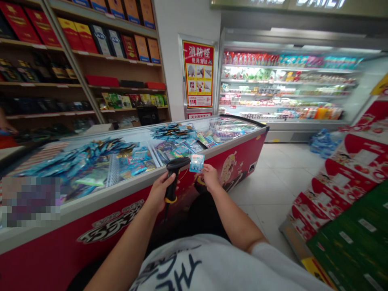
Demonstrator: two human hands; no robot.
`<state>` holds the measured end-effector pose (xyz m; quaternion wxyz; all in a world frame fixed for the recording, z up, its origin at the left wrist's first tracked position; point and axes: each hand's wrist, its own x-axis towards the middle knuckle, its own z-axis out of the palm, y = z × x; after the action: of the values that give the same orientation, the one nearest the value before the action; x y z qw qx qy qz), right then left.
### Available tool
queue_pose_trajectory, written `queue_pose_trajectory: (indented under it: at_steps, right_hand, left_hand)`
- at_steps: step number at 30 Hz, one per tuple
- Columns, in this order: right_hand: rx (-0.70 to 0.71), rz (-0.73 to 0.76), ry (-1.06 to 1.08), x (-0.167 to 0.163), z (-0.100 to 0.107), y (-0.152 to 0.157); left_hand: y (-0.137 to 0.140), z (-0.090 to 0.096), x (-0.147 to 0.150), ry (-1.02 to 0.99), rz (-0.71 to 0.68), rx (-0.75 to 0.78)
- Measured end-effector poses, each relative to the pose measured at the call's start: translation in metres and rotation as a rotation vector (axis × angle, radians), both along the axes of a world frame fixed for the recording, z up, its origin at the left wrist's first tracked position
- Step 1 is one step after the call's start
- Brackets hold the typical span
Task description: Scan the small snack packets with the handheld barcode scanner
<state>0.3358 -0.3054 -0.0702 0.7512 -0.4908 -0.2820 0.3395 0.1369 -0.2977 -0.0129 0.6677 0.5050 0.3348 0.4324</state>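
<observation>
My left hand [162, 189] is wrapped round the handle of a black barcode scanner [178, 163] with a yellow band near its base. The scanner's head points right, towards a small light-blue packet [197, 163]. Pinched at its right edge, the packet is held up by my right hand [210, 178], close to the scanner but apart from it. Just beyond both hands stands a red chest freezer [188, 182] with a glass top. Many blue packets [87, 155] lie heaped on the glass at the left, and another pile of blue packets [172, 131] lies further back.
Shelves [121, 60] with boxes and bottles line the left wall. A lit refrigerated display [287, 89] stands at the back right. Stacked red and green cartons [342, 194] rise on the right, with tiled floor [266, 178] between them and the freezer. Part of another person's hand [7, 128] shows far left.
</observation>
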Motion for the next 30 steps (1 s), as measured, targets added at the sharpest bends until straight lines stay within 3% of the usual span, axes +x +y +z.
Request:
queue_pose_trajectory:
  at_steps: [21,25,30]
  right_hand:
    - [-0.011,0.011,0.050,-0.002,-0.002,-0.002]
    - [-0.021,0.073,0.059,-0.019,0.009,0.020]
    - [-0.105,0.185,-0.022,-0.059,0.028,0.078]
  left_hand:
    - [-0.002,-0.003,-0.001,-0.068,0.014,-0.044]
    - [0.004,-0.003,-0.003,-0.061,0.076,-0.147]
    - [0.018,0.001,-0.009,-0.195,0.177,-0.186]
